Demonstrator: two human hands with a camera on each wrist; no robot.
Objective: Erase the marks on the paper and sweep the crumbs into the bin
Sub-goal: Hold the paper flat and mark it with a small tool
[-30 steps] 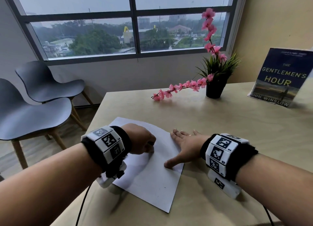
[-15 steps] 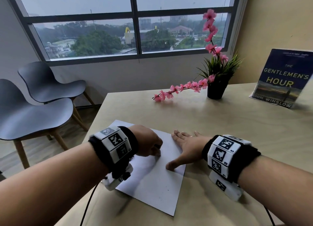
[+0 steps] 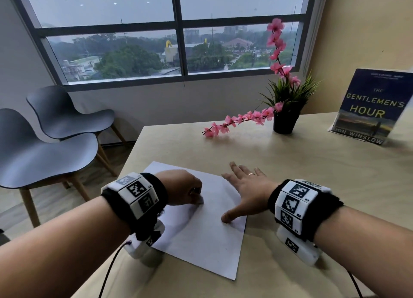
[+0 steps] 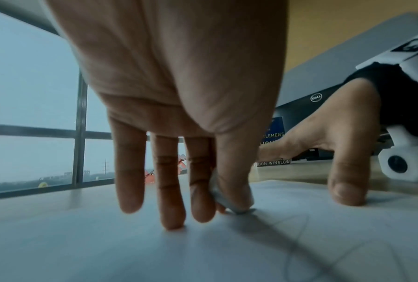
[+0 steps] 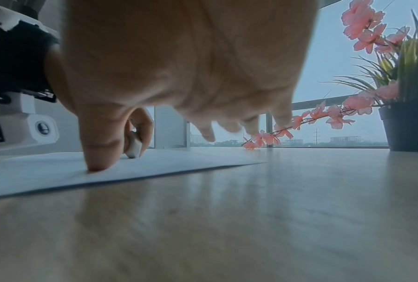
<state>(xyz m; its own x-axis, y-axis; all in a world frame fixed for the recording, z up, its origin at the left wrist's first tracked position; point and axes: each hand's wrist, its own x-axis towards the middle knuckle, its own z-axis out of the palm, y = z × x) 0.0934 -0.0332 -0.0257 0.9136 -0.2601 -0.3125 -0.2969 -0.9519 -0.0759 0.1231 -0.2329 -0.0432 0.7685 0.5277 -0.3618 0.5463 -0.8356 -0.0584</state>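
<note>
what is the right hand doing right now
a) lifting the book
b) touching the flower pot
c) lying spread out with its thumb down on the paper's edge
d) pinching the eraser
c: the right hand lies spread, fingers straight, thumb tip pressed on the paper near its right edge, while the left hand pinches the eraser.

White paper [image 3: 201, 237] flat on counter [image 3: 312, 186], faint pencil lines [image 4: 299, 238] just right of the grip. Small white eraser [image 4: 227, 202] tilted, lower edge touching paper, pinched in left-hand grip.
</note>
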